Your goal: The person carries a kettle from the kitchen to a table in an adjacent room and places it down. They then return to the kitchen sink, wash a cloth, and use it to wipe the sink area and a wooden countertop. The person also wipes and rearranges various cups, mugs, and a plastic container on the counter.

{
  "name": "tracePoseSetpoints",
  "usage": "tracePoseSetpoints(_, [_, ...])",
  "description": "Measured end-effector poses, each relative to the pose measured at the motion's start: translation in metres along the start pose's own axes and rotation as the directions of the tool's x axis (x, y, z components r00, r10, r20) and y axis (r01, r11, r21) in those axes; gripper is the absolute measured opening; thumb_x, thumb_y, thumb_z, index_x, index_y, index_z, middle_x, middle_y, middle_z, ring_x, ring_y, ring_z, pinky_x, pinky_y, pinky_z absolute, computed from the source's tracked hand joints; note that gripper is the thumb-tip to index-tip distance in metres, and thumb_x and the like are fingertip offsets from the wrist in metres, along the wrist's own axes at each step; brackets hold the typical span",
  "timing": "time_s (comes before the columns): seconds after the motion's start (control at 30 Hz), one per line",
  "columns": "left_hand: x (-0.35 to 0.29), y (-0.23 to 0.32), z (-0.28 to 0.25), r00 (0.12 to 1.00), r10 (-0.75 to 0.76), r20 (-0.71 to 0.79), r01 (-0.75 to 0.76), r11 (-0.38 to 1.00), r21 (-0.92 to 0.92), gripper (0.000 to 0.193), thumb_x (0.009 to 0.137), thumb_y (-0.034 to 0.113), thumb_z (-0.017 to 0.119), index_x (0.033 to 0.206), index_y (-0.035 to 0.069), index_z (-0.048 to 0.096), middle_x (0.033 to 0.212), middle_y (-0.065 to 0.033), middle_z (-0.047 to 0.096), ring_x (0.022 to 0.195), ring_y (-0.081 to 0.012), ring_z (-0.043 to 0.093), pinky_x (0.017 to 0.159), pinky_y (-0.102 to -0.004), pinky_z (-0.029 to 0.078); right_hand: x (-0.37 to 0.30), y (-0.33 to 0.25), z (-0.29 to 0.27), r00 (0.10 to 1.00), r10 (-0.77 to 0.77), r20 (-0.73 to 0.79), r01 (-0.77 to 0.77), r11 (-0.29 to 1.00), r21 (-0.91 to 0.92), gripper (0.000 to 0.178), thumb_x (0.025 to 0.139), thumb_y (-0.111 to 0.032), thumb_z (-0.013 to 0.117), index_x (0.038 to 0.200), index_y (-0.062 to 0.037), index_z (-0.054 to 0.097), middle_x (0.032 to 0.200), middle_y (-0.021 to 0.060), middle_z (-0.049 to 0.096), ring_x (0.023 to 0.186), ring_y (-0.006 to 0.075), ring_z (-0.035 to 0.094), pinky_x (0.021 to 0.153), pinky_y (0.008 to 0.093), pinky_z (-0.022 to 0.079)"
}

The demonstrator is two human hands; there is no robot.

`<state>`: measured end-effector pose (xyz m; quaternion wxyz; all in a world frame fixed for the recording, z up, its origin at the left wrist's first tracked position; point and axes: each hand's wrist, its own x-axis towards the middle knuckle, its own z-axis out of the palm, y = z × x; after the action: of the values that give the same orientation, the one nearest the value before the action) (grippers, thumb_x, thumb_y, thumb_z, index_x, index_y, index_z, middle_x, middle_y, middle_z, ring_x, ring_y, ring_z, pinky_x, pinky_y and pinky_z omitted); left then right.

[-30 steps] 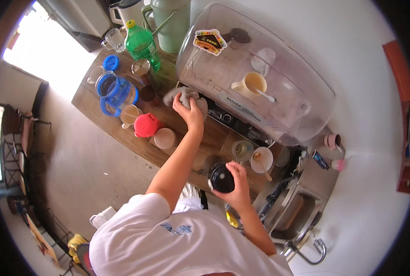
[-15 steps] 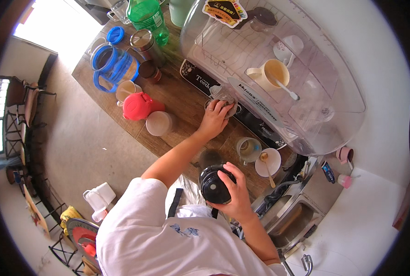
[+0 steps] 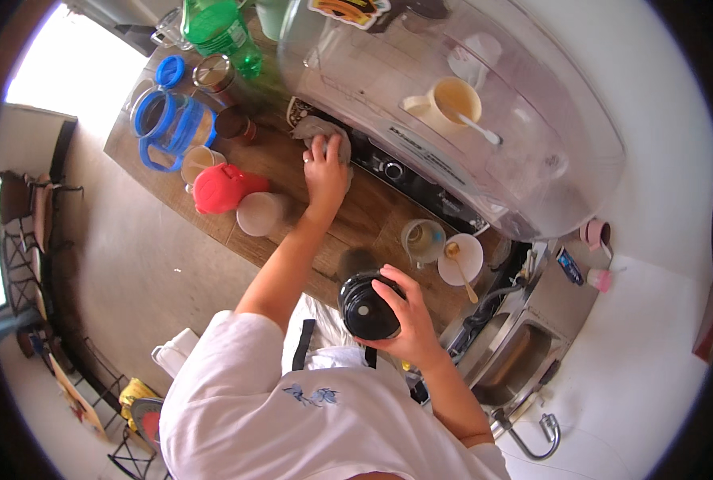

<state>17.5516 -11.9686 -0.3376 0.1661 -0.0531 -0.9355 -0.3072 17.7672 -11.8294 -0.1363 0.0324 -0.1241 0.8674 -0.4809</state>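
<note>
My left hand [image 3: 326, 168] presses down on a crumpled grey cloth [image 3: 315, 130], which lies on the wooden counter [image 3: 292, 172] against the black front panel [image 3: 392, 171] of a clear-domed dish cabinet. Its fingers are bent over the cloth. Close to my body, my right hand [image 3: 411, 316] is wrapped around the side of a black round-topped cup or bottle [image 3: 366, 310], seen from above. Left of my left hand stand a red lidded cup [image 3: 222, 188] and a pale cup [image 3: 260, 214].
Along the counter's far left stand a blue-lidded pitcher [image 3: 176, 128], a green bottle [image 3: 216, 28], a steel tumbler [image 3: 215, 74] and a dark jar [image 3: 234, 124]. A glass mug [image 3: 423, 242] and a white bowl [image 3: 460, 272] with a spoon sit near the sink [image 3: 516, 364] at right.
My left hand has slid the cloth leftward along the front of the cabinet. The right hand still grips the black vessel in about the same place. The whole view has shifted slightly.
</note>
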Motion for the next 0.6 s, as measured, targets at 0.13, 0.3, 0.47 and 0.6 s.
tracePoseSetpoints(0.13, [-0.042, 0.014, -0.036, 0.862, 0.286, 0.418, -0.294, 0.955, -0.046, 0.044, 0.071, 0.007, 0.067, 0.114, 0.016, 0.061, 0.120, -0.0092, 0.053, 0.099, -0.0381, 0.053, 0.083, -0.0466, 0.049, -0.006, 0.000, -0.004, 0.999, -0.013, -0.046, 0.012, 1.000, -0.011, 0.094, 0.068, -0.037, 0.087, 0.143, -0.0085, 0.038, 0.143, 0.0183, 0.036, 0.129, 0.0366, 0.044, 0.107, 0.0473, 0.037])
tracePoseSetpoints(0.3, [-0.063, 0.003, -0.056, 0.785, 0.242, 0.571, -0.243, 0.967, -0.075, 0.042, 0.072, 0.010, 0.067, 0.113, 0.018, 0.061, 0.118, -0.0081, 0.053, 0.103, -0.0363, 0.052, 0.083, -0.0445, 0.050, -0.045, 0.040, 0.003, 0.811, 0.395, -0.430, -0.301, 0.914, 0.271, 0.080, 0.083, -0.037, 0.073, 0.144, -0.0029, 0.033, 0.139, 0.0207, 0.039, 0.109, 0.0293, 0.058, 0.091, 0.0406, 0.047])
tracePoseSetpoints(0.47, [-0.061, 0.011, -0.065, 0.742, 0.122, 0.659, -0.093, 0.993, -0.079, 0.050, 0.073, 0.012, 0.067, 0.122, 0.020, 0.057, 0.126, -0.0084, 0.048, 0.112, -0.0371, 0.049, 0.092, -0.0470, 0.047, -0.051, 0.116, 0.036, 0.682, 0.617, -0.393, -0.574, 0.784, 0.235, 0.060, 0.089, -0.026, 0.068, 0.135, 0.0004, 0.041, 0.131, 0.0188, 0.045, 0.086, 0.0217, 0.066, 0.073, 0.0308, 0.053])
tracePoseSetpoints(0.6, [-0.062, 0.032, -0.103, 0.735, 0.126, 0.666, -0.220, 0.974, 0.059, 0.074, 0.071, 0.014, 0.072, 0.138, 0.027, 0.044, 0.141, -0.0074, 0.040, 0.131, -0.0382, 0.036, 0.108, -0.0548, 0.031, -0.051, 0.147, 0.058, 0.650, 0.612, -0.451, -0.490, 0.791, 0.367, 0.042, 0.091, -0.023, 0.066, 0.122, 0.0011, 0.050, 0.125, 0.0144, 0.049, 0.081, 0.0190, 0.065, 0.069, 0.0285, 0.052])
